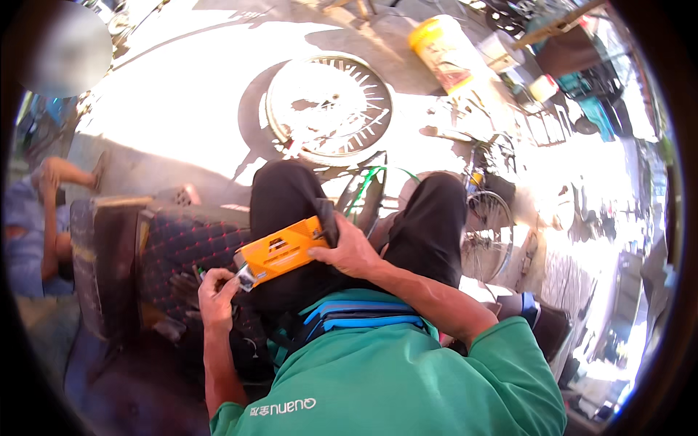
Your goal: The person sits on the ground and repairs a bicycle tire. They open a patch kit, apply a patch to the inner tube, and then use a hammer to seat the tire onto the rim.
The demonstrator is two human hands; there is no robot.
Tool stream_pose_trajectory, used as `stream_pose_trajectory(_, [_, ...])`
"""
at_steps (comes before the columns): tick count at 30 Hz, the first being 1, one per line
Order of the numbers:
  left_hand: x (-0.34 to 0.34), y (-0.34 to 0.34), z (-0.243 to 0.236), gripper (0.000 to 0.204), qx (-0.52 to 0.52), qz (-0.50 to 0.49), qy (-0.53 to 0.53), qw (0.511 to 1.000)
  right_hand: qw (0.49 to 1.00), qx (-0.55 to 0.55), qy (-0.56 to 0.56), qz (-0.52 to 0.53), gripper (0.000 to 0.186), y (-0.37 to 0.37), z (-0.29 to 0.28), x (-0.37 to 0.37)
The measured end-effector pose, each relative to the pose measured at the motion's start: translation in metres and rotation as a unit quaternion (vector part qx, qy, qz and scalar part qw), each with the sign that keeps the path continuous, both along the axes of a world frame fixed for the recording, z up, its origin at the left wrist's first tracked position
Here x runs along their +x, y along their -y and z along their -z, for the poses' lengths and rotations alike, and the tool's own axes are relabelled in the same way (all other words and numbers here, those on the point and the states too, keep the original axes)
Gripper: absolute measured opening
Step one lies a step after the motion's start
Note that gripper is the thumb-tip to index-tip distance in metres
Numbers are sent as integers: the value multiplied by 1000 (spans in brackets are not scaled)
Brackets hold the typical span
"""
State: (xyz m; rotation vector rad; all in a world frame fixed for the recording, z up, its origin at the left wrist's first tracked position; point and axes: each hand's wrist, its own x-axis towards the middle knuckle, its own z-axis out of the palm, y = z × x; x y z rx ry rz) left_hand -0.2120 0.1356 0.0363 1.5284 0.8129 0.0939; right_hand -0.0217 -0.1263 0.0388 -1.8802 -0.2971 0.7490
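Observation:
Above my lap, an orange cardboard box [280, 252] with dark print lies tilted between my two hands. My right hand [352, 251] is closed around the box's right end, thumb on the front face. A black piece [329, 221] shows beside those fingers; its kind is unclear. At the opposite end, my left hand [218, 293] pinches with thumb and forefinger at a silvery piece [247, 277] sticking out of the box. Whether it is a flap or the contents, I cannot tell.
A spoked wheel [329, 109] lies on the sunlit ground ahead. Beside my left leg stands a dark quilted seat [193, 240], with another person [40, 232] beyond it. A yellow bucket [443, 54] is at the far right, and a smaller wheel [487, 236] stands right of my knee.

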Motion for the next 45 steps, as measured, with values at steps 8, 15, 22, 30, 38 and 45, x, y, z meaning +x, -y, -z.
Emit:
stream_pose_trajectory(8, [17,33,-7,42,-25,57,11,998,1000,21,11,-3,88,4,2,-4])
stream_pose_trajectory(15, [10,10,-11,35,-36,147,-75,986,999,29,29,16,81,5,5,-4])
stream_pose_trajectory(22, [22,28,-55,16,-14,200,-117,973,996,86,22,-11,70,2,10,-1])
stream_pose_trajectory(30, [-1,15,-44,44,-130,110,-5,985,993,61,13,-99,64,-12,-4,-5])
stream_pose_trajectory(38, [-119,-50,41,34,66,62,-92,992,995,85,45,-31,68,-8,-6,0])
stream_pose_trajectory(45, [-123,-47,-14,24,-142,79,-273,948,971,153,-184,-15,36,7,-17,20])
